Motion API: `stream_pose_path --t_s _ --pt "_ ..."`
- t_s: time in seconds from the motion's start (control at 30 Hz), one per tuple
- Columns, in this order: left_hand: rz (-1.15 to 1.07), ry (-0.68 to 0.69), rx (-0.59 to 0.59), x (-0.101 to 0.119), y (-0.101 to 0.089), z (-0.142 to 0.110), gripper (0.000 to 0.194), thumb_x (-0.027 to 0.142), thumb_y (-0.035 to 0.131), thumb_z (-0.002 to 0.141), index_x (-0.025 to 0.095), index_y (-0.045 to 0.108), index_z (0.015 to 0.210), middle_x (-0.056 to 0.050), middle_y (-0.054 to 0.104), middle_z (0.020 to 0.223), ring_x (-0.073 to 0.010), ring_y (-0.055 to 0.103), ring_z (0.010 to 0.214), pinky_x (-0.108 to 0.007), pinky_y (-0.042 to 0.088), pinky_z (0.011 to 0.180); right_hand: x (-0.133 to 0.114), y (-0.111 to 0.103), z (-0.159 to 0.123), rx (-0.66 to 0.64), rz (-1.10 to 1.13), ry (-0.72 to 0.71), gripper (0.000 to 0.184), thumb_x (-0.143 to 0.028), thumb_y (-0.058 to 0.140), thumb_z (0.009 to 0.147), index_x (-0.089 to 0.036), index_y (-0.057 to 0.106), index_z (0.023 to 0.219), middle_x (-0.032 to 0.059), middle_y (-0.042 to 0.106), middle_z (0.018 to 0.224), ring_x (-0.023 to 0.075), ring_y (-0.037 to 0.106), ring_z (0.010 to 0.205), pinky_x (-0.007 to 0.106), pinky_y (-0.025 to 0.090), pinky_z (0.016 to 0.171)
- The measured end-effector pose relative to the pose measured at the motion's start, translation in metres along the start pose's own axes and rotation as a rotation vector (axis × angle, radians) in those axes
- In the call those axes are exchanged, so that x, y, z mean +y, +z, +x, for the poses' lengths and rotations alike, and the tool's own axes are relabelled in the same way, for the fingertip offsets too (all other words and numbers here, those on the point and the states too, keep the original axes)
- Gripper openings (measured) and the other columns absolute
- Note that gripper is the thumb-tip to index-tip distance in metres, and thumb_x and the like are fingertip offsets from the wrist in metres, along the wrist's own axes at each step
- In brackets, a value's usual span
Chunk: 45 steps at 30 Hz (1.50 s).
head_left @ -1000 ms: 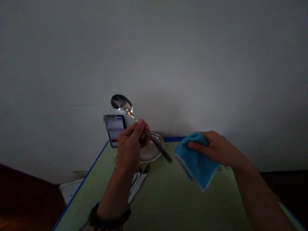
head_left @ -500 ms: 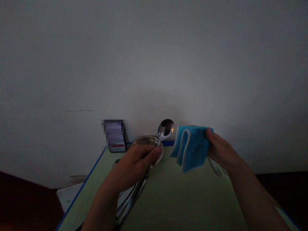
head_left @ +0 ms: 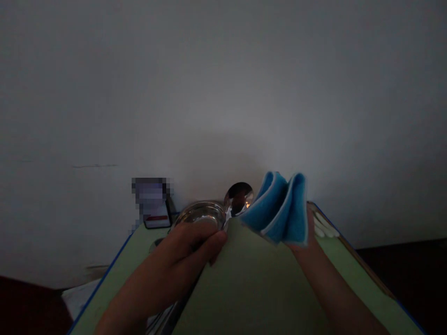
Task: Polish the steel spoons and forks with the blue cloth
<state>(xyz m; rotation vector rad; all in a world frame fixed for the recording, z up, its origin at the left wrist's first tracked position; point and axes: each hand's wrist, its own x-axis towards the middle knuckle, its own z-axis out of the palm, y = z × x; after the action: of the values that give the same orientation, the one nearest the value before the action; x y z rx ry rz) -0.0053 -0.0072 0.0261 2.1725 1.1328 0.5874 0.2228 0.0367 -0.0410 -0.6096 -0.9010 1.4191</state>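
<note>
Pinched in my left hand (head_left: 193,246) is the handle of a shiny metal spoon (head_left: 239,199), its round bowl pointing up and away from me. My right hand (head_left: 303,239) grips a folded blue cloth (head_left: 279,209) with pale edging; the cloth hides most of the fingers. The cloth's left side is right beside the spoon's bowl, and I cannot tell whether they touch. Behind my left hand stands a round metal bowl (head_left: 200,209), partly covered by that hand.
A phone (head_left: 157,204), partly blurred, leans on the wall (head_left: 223,93) at the table's back left. Dark long-handled items lie under my left forearm. White spoon-like pieces (head_left: 324,226) lie at the right, near a brown strip (head_left: 363,265) along the edge of the green table (head_left: 258,288).
My right hand has turned the cloth so its folds now face upward and toward the spoon. My left hand with the spoon is slightly lower. The view has shifted a little to the right.
</note>
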Motion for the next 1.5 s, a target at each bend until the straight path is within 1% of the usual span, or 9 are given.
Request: stream_pose_path --t_s 0.17,0.37,0.47,0.6,0.77,1.0,1.23,1.37,1.5 --pt "0.075 -0.014 -0.042 0.001 0.003 -0.001 0.033 0.038 0.038 0.088 0.018 0.052 0.065 0.004 0.054 0.063 -0.0103 0.051 0.060 -0.022 0.038 0.056 0.016 0.007 0.002 -0.014 -0.007 0.054 0.053 -0.059 0.029 0.083 -0.030 0.041 0.126 -0.0004 0.051 0.128 0.0234 0.051 0.112 0.043 0.045 0.089" --pt "0.145 -0.091 -0.110 -0.002 0.007 0.004 0.039 0.043 0.030 0.090 0.018 0.054 0.072 0.002 0.056 0.070 -0.0124 0.053 0.065 -0.025 0.038 0.061 0.003 0.011 -0.003 -0.020 -0.072 0.085 0.062 -0.063 0.028 0.081 -0.032 0.025 0.135 0.0010 0.041 0.137 0.0255 0.047 0.116 0.046 0.045 0.089" --pt "0.175 -0.055 -0.123 -0.001 0.010 0.006 0.038 0.042 0.030 0.090 0.018 0.055 0.076 0.000 0.058 0.078 -0.0140 0.053 0.073 -0.028 0.039 0.068 -0.008 0.011 -0.006 -0.027 -0.127 0.104 0.057 -0.061 0.024 0.083 -0.033 0.032 0.132 0.0007 0.051 0.128 0.0234 0.049 0.114 0.043 0.044 0.090" --pt "0.193 -0.089 -0.167 -0.004 0.017 0.007 0.042 0.046 0.026 0.091 0.019 0.056 0.077 0.001 0.058 0.074 -0.0131 0.053 0.066 -0.027 0.039 0.063 -0.021 0.011 -0.012 -0.101 -0.253 0.094 0.048 -0.057 0.028 0.086 -0.033 0.044 0.125 -0.0010 0.063 0.106 0.0181 0.058 0.099 0.035 0.045 0.087" --pt "0.201 -0.094 -0.226 -0.007 0.018 0.007 0.040 0.045 0.027 0.091 0.021 0.059 0.084 0.000 0.061 0.077 -0.0131 0.055 0.068 -0.026 0.038 0.063 -0.032 0.020 -0.021 -0.285 -0.717 0.174 0.041 -0.045 0.042 0.087 -0.034 0.044 0.126 -0.0027 0.065 0.096 0.0133 0.060 0.082 0.027 0.047 0.073" --pt "0.251 -0.100 -0.227 -0.014 0.011 0.004 0.034 0.042 0.035 0.089 0.021 0.058 0.078 0.001 0.059 0.072 -0.0129 0.053 0.065 -0.024 0.035 0.057 -0.035 0.023 -0.017 -0.419 -1.380 -0.005 0.029 -0.042 0.046 0.085 -0.018 0.062 0.093 0.0023 0.066 0.083 0.0159 0.060 0.073 0.028 0.044 0.066" --pt "0.328 -0.087 -0.212 -0.021 -0.005 0.001 0.035 0.042 0.034 0.089 0.022 0.060 0.077 0.003 0.060 0.069 -0.0118 0.054 0.063 -0.024 0.035 0.058 -0.053 0.014 -0.023 -0.490 -1.557 0.040 0.026 -0.039 0.052 0.082 -0.025 0.060 0.103 0.0008 0.066 0.097 0.0173 0.060 0.085 0.029 0.042 0.074" --pt "0.411 -0.010 -0.161 -0.015 0.000 0.004 0.032 0.040 0.037 0.089 0.024 0.063 0.080 0.002 0.063 0.071 -0.0127 0.055 0.064 -0.024 0.034 0.059 -0.053 0.018 -0.027 -0.619 -1.528 0.122 0.026 -0.039 0.052 0.082 -0.025 0.060 0.103 0.0004 0.065 0.093 0.0167 0.058 0.085 0.028 0.042 0.073" --pt "0.437 0.043 -0.117 -0.009 0.008 0.007 0.030 0.038 0.039 0.088 0.024 0.064 0.080 0.001 0.064 0.072 -0.0133 0.056 0.065 -0.024 0.034 0.058 -0.052 0.024 -0.029 -0.656 -1.521 0.079 0.026 -0.039 0.051 0.083 -0.025 0.060 0.102 0.0004 0.065 0.092 0.0166 0.058 0.084 0.028 0.041 0.073"
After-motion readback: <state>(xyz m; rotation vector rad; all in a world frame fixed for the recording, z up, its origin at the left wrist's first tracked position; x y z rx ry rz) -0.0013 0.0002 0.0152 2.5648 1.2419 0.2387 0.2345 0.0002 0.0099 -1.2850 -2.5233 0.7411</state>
